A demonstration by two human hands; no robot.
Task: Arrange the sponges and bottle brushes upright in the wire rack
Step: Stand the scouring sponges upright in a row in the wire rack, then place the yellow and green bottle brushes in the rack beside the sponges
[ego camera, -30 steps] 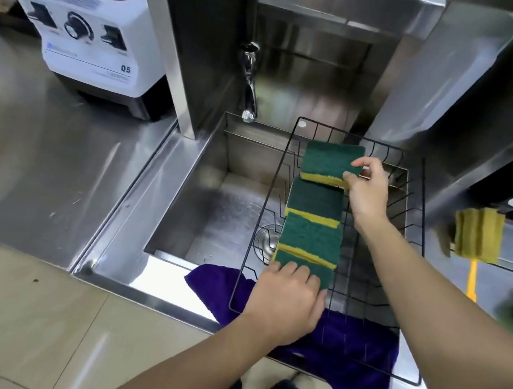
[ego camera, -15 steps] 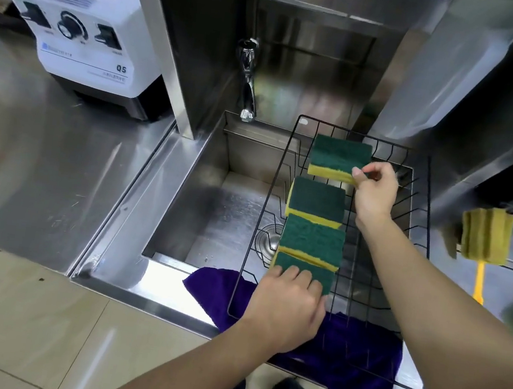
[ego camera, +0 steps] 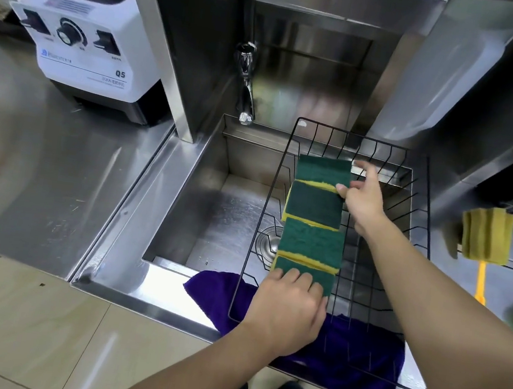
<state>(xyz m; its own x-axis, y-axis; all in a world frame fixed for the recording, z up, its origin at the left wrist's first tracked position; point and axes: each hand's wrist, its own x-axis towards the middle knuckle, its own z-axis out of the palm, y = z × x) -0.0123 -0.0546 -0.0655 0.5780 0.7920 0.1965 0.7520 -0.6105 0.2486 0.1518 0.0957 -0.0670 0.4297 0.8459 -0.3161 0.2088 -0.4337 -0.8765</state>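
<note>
Four green-and-yellow sponges (ego camera: pixel 313 224) stand in a row along the left side of the wire rack (ego camera: pixel 422 235), which sits over the sink (ego camera: pixel 201 206) with its near end on a purple cloth (ego camera: pixel 356 364). The left hand (ego camera: pixel 289 309) lies curled over the sponge nearest the rack's front edge, fingers pressing its top; whether it truly pinches it cannot be told. The right hand (ego camera: pixel 364 198) pinches the right corner of the sponge at the rack's far end, thumb and fingertips closed on it, the forefinger lifted. These sponges look light, soft and compressible, with a rough green face that should not slip, so a gentle pinch across the short edges ought to do; a hard squeeze would likely bend them. To the right of the rack a yellow brush (ego camera: pixel 485 239) with a thin handle waits, best taken by that stiff handle.
</note>
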